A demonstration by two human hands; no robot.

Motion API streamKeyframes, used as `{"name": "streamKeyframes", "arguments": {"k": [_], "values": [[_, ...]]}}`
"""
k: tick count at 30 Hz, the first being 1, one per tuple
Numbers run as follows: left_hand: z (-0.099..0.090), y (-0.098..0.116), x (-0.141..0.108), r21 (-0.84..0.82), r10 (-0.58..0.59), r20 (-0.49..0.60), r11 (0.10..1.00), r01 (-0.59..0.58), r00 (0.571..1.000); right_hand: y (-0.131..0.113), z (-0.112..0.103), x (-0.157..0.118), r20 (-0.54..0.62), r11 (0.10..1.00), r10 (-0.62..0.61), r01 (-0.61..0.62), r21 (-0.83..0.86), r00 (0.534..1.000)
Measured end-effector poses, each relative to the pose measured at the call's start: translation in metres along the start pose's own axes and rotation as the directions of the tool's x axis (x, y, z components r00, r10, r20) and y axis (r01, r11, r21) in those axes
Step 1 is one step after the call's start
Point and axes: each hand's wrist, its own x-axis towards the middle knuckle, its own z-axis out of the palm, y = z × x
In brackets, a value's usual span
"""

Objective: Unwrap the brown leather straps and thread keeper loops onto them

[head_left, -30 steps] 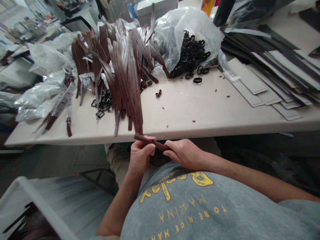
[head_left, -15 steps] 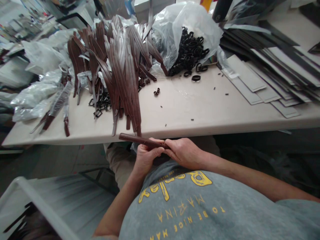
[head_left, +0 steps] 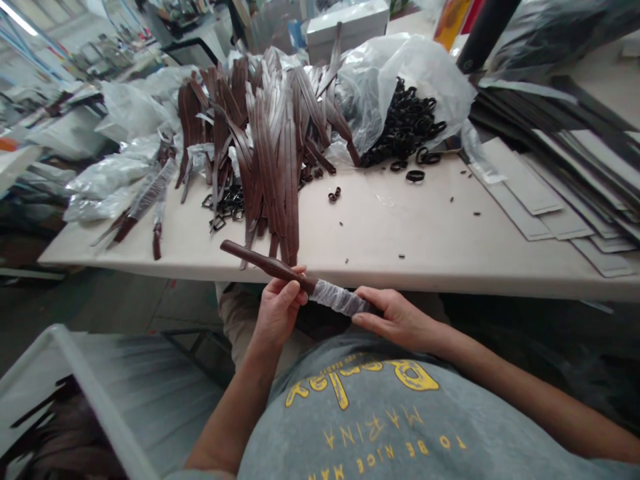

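Observation:
A brown leather strap (head_left: 260, 261) is held between both hands in front of my shirt, just off the near table edge. Its bare end points up and left. Crinkled clear plastic wrap (head_left: 334, 297) covers the part between the hands. My left hand (head_left: 280, 308) pinches the strap beside the edge of the wrap. At the other end, the fingers and thumb of my right hand (head_left: 395, 316) close round the wrapped part, hiding its tip. Beyond the hands, a heap of similar brown straps (head_left: 275, 160) hangs toward the table's near edge.
On the table (head_left: 370, 263) lie dark metal buckles (head_left: 231, 202), wrapped straps (head_left: 147, 193) and tiny metal pieces. A clear bag spills black loops (head_left: 407, 123). Dark and grey strips (head_left: 530, 180) are stacked at right. A white bin (head_left: 75, 360) holding brown pieces stands lower left.
My hands have moved apart along the strap, the right one going right. Plastic wrap now shows between them. The whole view has shifted, with the table appearing further right and lower.

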Motion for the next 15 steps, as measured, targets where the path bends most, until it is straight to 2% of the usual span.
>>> {"name": "streamKeyframes", "arguments": {"k": [3, 8, 11, 14, 15], "values": [[0.005, -0.009, -0.011, 0.061, -0.005, 0.026, 0.998, 0.003, 1.000, 0.000, 0.006, 0.006, -0.061, 0.996, -0.046, 0.041, -0.075, 0.997], [0.010, -0.017, -0.024, 0.180, -0.062, 0.042, 0.982, 0.053, 0.997, -0.004, 0.012, 0.019, -0.056, 0.980, -0.105, 0.094, -0.177, 0.993], [0.005, -0.011, -0.019, 0.146, 0.015, -0.001, 0.989, -0.015, 1.000, -0.005, 0.014, 0.021, 0.004, 0.975, -0.125, 0.124, -0.184, 0.992], [-0.004, -0.001, -0.010, 0.062, 0.158, -0.087, 0.986, -0.152, 0.984, 0.001, 0.016, 0.019, 0.066, 0.969, -0.117, 0.128, -0.213, 0.991], [-0.006, 0.001, -0.009, 0.036, 0.203, -0.108, 0.979, -0.200, 0.973, 0.005, 0.016, 0.019, 0.045, 0.962, -0.130, 0.137, -0.237, 0.991]]}}
